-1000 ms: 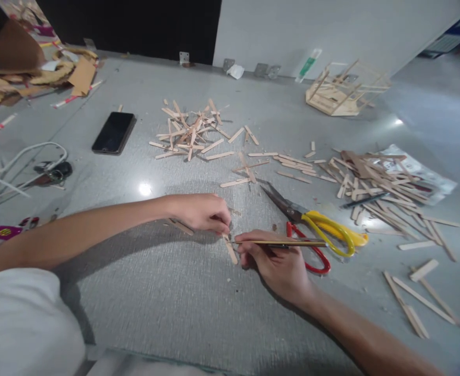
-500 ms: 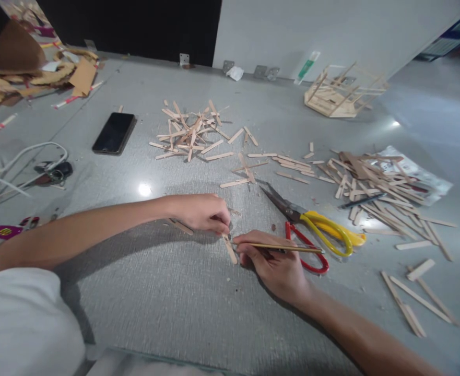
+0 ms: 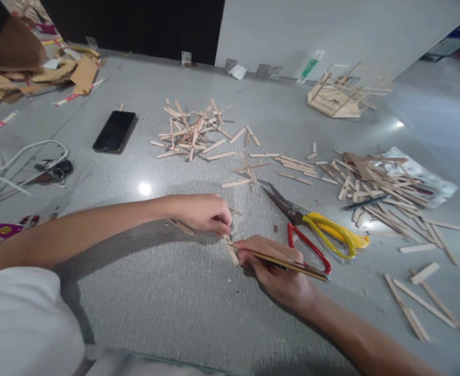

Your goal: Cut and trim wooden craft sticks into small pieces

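Near the middle of the table, my left hand [image 3: 210,214] pinches the far end of a short popsicle stick [image 3: 233,255]. Closed around a thin pencil-like stick [image 3: 292,264], my right hand [image 3: 279,266] holds its tip against or very close to the popsicle stick; I cannot tell whether it touches. The back end of the pencil-like stick points right, over the wrist. Just beyond my right hand lie scissors [image 3: 311,230] with one red and one yellow handle, blades pointing away to the left. Small wood pieces [image 3: 183,227] lie under my left forearm.
Loose popsicle sticks form a pile [image 3: 192,130] at the back and another [image 3: 382,188] at right. A phone [image 3: 115,131] lies back left, near white cables [image 3: 59,151]. A wooden stick frame [image 3: 341,99] stands back right. A glue tube [image 3: 310,67] is by the wall.
The back end of the pencil-like stick has swung down toward me in my right hand. My left hand keeps its pinch. The whole view has shifted slightly.
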`<control>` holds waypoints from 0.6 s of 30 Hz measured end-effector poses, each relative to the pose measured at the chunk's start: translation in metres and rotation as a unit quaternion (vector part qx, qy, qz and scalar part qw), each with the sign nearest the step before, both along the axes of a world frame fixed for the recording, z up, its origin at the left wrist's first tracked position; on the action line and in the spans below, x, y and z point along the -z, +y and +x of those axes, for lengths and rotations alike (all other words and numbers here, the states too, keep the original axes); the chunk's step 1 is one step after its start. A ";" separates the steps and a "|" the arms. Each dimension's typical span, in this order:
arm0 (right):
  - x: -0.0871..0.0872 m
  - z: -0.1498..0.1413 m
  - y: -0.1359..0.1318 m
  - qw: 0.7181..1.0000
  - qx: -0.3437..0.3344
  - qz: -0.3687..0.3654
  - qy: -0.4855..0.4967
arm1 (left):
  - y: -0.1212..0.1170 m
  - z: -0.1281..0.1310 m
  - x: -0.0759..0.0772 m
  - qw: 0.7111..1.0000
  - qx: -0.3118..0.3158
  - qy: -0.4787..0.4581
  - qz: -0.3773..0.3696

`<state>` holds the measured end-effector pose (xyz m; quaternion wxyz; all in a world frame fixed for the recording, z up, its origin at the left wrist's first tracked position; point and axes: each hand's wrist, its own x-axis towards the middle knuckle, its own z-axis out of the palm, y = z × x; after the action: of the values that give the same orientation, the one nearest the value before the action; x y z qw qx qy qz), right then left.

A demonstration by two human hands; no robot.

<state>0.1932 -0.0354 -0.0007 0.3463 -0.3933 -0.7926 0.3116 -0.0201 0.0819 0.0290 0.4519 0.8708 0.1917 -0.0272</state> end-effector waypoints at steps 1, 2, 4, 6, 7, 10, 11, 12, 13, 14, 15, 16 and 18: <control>0.000 0.000 0.000 1.000 0.001 -0.003 -0.001 | 0.000 0.000 0.000 1.000 0.000 -0.003 0.001; 0.000 0.000 0.001 1.000 0.001 -0.001 -0.001 | 0.000 0.000 0.000 1.000 0.001 -0.005 0.001; 0.000 0.000 0.001 1.000 -0.005 0.012 -0.010 | 0.000 0.001 0.000 1.000 -0.001 -0.004 0.001; 0.000 0.001 0.001 0.999 -0.028 0.036 -0.027 | 0.000 0.001 0.001 1.000 -0.001 -0.003 0.002; 0.001 0.001 0.001 0.998 -0.038 0.046 -0.031 | 0.000 0.001 0.001 1.000 -0.001 -0.005 0.004; 0.001 0.002 0.000 0.998 -0.033 0.037 -0.025 | 0.000 0.001 0.002 1.000 -0.001 -0.014 0.005; 0.000 0.002 0.000 0.999 -0.025 0.031 -0.019 | 0.000 0.000 0.002 1.000 -0.002 -0.015 0.004; 0.000 0.002 0.000 0.999 -0.018 0.025 -0.012 | 0.000 0.000 0.002 1.000 -0.001 -0.016 0.003; 0.000 0.002 0.000 1.000 -0.014 0.022 -0.007 | -0.001 0.000 0.002 1.000 0.000 -0.017 0.002; 0.000 0.002 -0.001 1.000 -0.010 0.020 -0.002 | -0.001 0.000 0.001 1.000 0.001 -0.020 0.001; 0.000 0.003 -0.001 1.000 -0.004 0.014 0.002 | -0.001 0.000 0.001 1.000 0.004 -0.024 0.001; 0.000 0.003 -0.001 1.000 0.004 0.002 0.004 | -0.001 0.001 0.000 1.000 0.005 -0.028 0.003; 0.001 0.004 -0.001 1.000 0.019 -0.024 0.004 | -0.001 0.001 0.000 0.999 0.007 -0.036 0.007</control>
<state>0.1972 -0.0360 -0.0017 0.3462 -0.4154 -0.7756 0.3257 -0.0189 0.0810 0.0294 0.4520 0.8757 0.1699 0.0023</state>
